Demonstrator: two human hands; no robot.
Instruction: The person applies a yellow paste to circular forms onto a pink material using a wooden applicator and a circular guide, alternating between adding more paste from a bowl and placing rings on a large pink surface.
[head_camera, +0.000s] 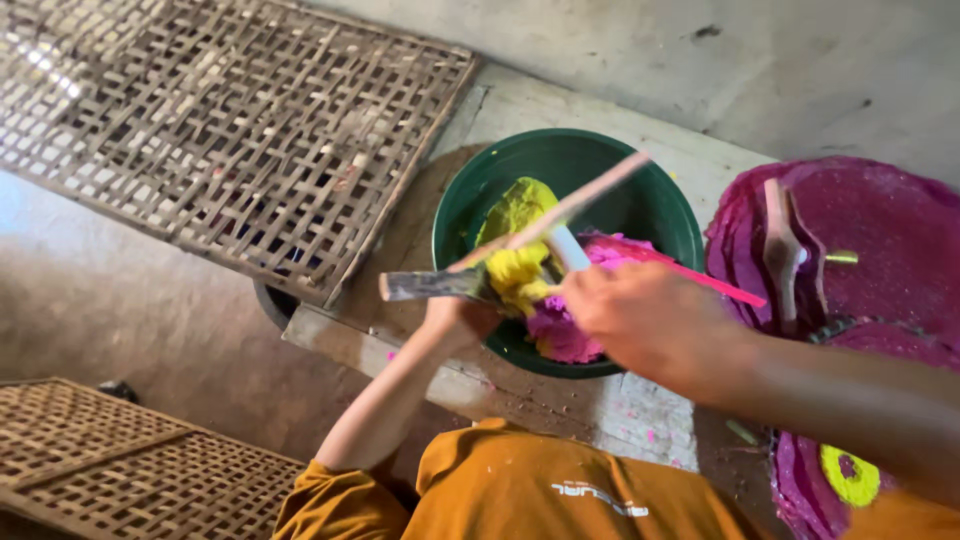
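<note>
A green bowl on a worn workboard holds a lump of yellow dough and a lump of pink dough. My left hand grips a flat metal scraper over the bowl's near rim, with yellow dough at its inner end. My right hand is closed over the bowl's right side on thin sticks. A pale wooden stick slants up across the bowl. A pink stick points right. How the sticks join is hidden by the fingers.
A round pink-stained mat lies right of the bowl with a wooden tool on it. A small yellow disc sits near my right forearm. One woven bamboo tray lies at the upper left, another at the lower left.
</note>
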